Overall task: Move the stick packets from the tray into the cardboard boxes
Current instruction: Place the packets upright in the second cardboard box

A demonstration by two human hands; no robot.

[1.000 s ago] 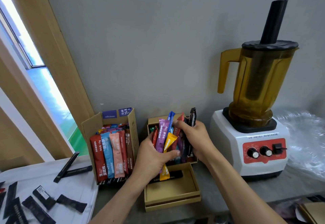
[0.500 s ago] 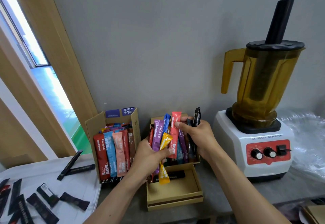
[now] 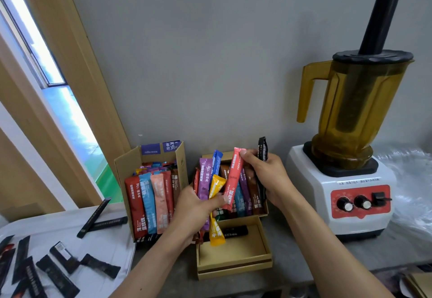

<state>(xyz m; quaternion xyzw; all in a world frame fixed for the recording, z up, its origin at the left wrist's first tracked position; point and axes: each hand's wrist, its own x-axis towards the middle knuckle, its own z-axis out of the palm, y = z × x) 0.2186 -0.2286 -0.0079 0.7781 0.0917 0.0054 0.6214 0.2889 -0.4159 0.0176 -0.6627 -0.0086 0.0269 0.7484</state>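
Centrally in the head view, the left hand [image 3: 194, 211] gripped a bundle [image 3: 205, 181] of stick packets, purple, blue and yellow among them, with its fingers curled round their lower halves and the thumb pressed across the front. The bundle stood roughly upright in front of the small cardboard box [image 3: 263, 211] at the middle of the frame, which was already packed with upright coloured packets. The right hand [image 3: 266, 176], just right of centre, pinched the top end of a red packet [image 3: 233, 181] between thumb and forefinger, and its other fingers were closed round a black packet [image 3: 262, 150] that stuck up above the knuckles. The red packet slanted down to the left, its lower end meeting the left thumb. A shallow box lid [image 3: 233, 262] lay open below the small box, with one dark packet [image 3: 233, 230] lying flat in it. Left of centre, a larger cardboard box [image 3: 121, 169] held a row of upright packets in red, blue and pink. At lower left, the white tray [image 3: 112, 241] carried scattered black packets [image 3: 58, 274]. A blender [image 3: 350, 181] with an amber jug stood at right.
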